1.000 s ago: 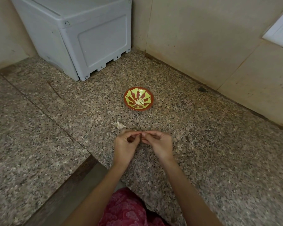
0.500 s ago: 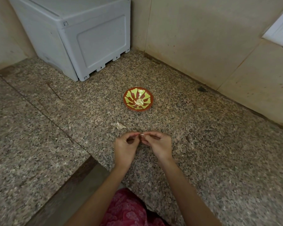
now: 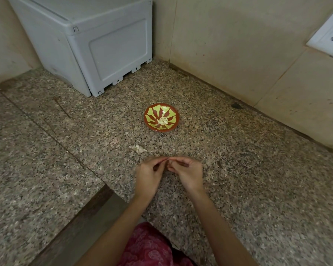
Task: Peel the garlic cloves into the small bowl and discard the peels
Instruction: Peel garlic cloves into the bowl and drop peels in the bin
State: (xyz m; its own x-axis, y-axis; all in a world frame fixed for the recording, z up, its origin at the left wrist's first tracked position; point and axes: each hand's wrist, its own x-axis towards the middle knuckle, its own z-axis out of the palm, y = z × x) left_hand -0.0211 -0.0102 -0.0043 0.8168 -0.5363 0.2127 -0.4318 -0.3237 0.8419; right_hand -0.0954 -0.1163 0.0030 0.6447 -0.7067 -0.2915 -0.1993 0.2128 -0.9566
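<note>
Looked like a home kitchen. Showed a speckled granite counter [image 3: 258, 189] running into a corner of plain beige wall tiles [image 3: 238, 45], with a white wall socket [image 3: 331, 39] at 2 o'clock and a grey plastic box [image 3: 108, 50] standing at 11 o'clock. Held, near the middle, a small bowl [image 3: 151, 114] of peeled garlic cloves [image 3: 162, 121], with a scrap of peel [image 3: 139, 148] near it at 7 o'clock.

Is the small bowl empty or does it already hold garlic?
Not empty: the small bowl holds a few pale garlic cloves at its centre; its patterned inside mostly shows.
</note>
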